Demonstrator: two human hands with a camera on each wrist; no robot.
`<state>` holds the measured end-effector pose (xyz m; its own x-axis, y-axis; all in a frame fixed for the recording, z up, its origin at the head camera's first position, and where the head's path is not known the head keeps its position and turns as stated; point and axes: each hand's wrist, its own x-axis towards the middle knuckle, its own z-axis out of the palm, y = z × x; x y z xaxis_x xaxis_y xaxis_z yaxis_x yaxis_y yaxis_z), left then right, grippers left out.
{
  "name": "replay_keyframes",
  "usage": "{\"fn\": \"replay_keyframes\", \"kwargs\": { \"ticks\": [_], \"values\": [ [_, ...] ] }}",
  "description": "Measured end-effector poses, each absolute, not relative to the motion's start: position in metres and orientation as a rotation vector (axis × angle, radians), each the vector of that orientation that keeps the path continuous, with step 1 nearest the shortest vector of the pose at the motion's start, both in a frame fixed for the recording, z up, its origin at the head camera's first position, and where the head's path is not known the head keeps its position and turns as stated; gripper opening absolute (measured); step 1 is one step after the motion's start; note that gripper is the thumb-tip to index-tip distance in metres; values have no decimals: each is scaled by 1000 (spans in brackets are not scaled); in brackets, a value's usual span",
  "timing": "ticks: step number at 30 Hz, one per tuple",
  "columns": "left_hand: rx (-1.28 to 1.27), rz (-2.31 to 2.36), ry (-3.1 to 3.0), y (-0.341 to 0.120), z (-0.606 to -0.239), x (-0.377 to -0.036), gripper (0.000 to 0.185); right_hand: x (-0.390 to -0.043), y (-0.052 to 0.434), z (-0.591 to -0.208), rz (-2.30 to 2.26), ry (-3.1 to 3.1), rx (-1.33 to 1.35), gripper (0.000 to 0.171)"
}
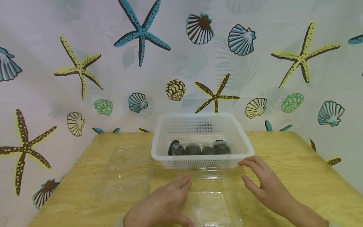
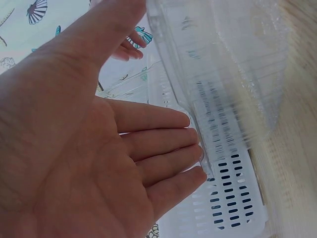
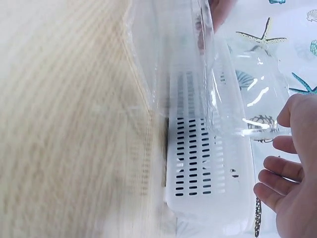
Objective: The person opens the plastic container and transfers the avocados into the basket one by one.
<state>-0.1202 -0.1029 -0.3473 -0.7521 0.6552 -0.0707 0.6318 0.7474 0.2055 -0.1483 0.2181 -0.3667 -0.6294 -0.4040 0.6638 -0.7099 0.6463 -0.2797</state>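
A clear plastic clamshell container lies open on the table, its base (image 1: 210,206) nearest me and its lid (image 1: 201,173) raised toward the basket. My left hand (image 1: 161,201) is at the container's left side; in the left wrist view its four fingers (image 2: 158,139) are nearly straight, fingertips right at the plastic edge. To the right, my right hand (image 1: 266,186) hovers with fingers loosely bent and thumb apart, holding nothing. From the right wrist view, that hand (image 3: 297,178) is close beside the raised lid (image 3: 247,94).
Behind the container stands a white perforated basket (image 1: 244,143) with several dark, egg-shaped objects (image 1: 193,149) inside, partly seen through the lid. More clear plastic containers (image 1: 124,173) lie on the wooden table (image 1: 283,154) at left. A curtain (image 1: 255,72) printed with shells and starfish hangs behind.
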Motion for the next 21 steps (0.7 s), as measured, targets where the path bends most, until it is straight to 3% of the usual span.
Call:
{"fn": "replay_keyframes", "kwargs": {
  "ticks": [13, 21],
  "values": [
    [1014, 265, 2812, -103, -348, -120, 114, -135, 198, -383, 719, -2297, 1058, 55],
    [1015, 243, 2832, -104, -350, -121, 114, -128, 190, -396, 618, -2434, 1149, 71]
  ]
}}
